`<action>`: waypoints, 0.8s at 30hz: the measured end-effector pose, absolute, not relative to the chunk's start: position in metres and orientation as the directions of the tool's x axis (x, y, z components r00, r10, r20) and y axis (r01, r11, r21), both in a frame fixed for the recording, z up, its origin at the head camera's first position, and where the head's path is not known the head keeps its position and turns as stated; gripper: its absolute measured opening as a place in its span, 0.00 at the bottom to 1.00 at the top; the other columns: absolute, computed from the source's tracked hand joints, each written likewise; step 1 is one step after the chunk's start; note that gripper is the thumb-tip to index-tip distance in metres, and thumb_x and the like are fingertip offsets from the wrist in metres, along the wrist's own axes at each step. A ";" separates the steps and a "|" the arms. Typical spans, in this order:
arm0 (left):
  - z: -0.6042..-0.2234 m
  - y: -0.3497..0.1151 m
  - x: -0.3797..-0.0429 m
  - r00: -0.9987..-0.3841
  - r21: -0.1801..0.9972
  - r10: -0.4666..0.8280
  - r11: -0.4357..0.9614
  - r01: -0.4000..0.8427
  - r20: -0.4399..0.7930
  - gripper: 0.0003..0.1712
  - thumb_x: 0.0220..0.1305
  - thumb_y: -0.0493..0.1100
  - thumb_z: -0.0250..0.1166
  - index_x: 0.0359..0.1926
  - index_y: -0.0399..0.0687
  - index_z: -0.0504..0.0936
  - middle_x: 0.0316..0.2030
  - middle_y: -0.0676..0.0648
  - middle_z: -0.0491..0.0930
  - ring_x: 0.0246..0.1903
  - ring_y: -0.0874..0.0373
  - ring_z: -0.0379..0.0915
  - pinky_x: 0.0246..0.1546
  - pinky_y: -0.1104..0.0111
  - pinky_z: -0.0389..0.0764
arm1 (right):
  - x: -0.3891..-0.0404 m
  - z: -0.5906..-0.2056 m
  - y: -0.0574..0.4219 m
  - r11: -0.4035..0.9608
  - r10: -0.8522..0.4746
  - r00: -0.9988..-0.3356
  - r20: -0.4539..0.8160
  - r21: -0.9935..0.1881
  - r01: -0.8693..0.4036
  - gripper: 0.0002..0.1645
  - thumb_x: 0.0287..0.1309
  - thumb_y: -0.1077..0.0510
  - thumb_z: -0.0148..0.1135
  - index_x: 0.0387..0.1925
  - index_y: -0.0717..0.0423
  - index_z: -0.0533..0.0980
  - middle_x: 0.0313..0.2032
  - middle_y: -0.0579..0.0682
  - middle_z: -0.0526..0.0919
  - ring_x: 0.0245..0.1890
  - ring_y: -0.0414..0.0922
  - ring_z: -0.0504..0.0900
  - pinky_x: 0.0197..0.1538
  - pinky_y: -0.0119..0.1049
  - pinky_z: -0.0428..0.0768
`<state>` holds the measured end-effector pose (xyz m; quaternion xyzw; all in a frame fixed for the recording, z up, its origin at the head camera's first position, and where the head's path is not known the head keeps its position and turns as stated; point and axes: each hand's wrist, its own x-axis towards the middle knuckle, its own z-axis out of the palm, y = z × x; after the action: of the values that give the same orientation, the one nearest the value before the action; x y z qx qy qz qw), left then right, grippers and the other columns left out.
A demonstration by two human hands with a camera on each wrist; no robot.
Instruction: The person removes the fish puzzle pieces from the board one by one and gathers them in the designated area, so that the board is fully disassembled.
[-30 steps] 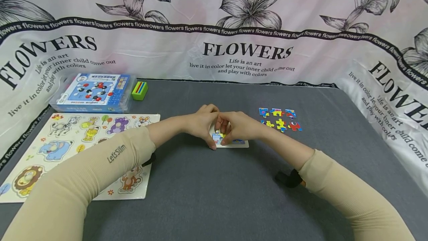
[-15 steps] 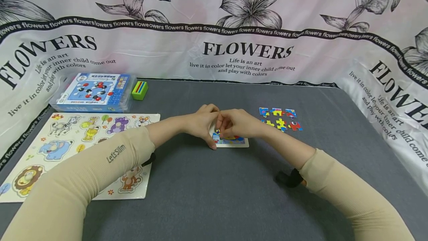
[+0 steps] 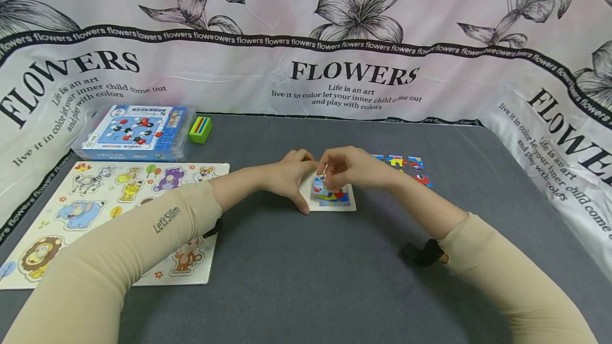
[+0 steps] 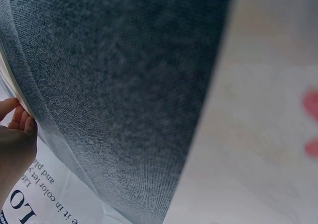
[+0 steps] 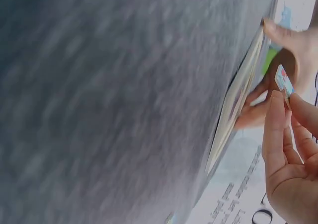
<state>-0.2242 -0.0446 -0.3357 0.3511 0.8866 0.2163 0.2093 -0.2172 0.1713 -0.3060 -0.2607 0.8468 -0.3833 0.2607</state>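
Observation:
A small white-framed puzzle board (image 3: 351,201) lies on the grey table in front of me, with a colourful picture partly filling its recess. My left hand (image 3: 290,177) holds the board's left side, thumb at the near edge and fingers at the far edge. Just above the board, my right hand (image 3: 356,168) pinches a small jigsaw piece (image 5: 283,80) between thumb and fingertips. In the right wrist view that piece is raised clear of the board. Several loose jigsaw pieces (image 3: 415,162) lie to the right, some hidden behind my right hand and forearm.
At left lies a large animal puzzle board (image 3: 78,215), partly under my left forearm. Behind it stand a clear box with a molecule picture (image 3: 131,131) and a green block with coloured stripes (image 3: 200,130). A flower-printed cloth (image 3: 354,76) hangs behind the table.
My right hand has risen from the board and shifted slightly right, lifting a jigsaw piece. More of the board's picture shows. My left hand stays in place.

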 end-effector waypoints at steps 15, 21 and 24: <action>-0.337 -0.042 -0.225 -0.665 0.490 0.711 0.674 0.553 -0.227 0.62 0.41 0.58 0.81 0.74 0.43 0.59 0.68 0.42 0.57 0.67 0.47 0.50 0.68 0.56 0.62 | -0.222 -0.308 0.225 0.626 -0.533 -0.793 -0.295 -0.768 -0.135 0.09 0.63 0.61 0.62 0.44 0.59 0.76 0.36 0.55 0.81 0.35 0.46 0.84 0.45 0.41 0.85; -0.337 -0.042 -0.225 -0.668 0.501 0.709 0.673 0.544 -0.228 0.62 0.41 0.56 0.81 0.74 0.44 0.59 0.68 0.42 0.57 0.67 0.48 0.50 0.68 0.56 0.63 | -0.223 -0.307 0.244 0.657 -0.509 -0.802 -0.313 -0.743 -0.128 0.10 0.64 0.58 0.62 0.45 0.59 0.77 0.37 0.55 0.81 0.36 0.47 0.85 0.45 0.41 0.85; -0.336 -0.042 -0.224 -0.669 0.500 0.707 0.675 0.543 -0.229 0.62 0.41 0.56 0.81 0.74 0.43 0.59 0.68 0.42 0.57 0.67 0.48 0.50 0.68 0.56 0.63 | -0.223 -0.306 0.252 0.666 -0.499 -0.804 -0.324 -0.737 -0.116 0.12 0.63 0.58 0.63 0.46 0.60 0.77 0.38 0.55 0.81 0.37 0.46 0.86 0.45 0.39 0.85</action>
<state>-0.2245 -0.0422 -0.3362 0.3506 0.8914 0.1993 0.2066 -0.2234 0.2524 -0.3056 -0.1757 0.8751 -0.3688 0.2593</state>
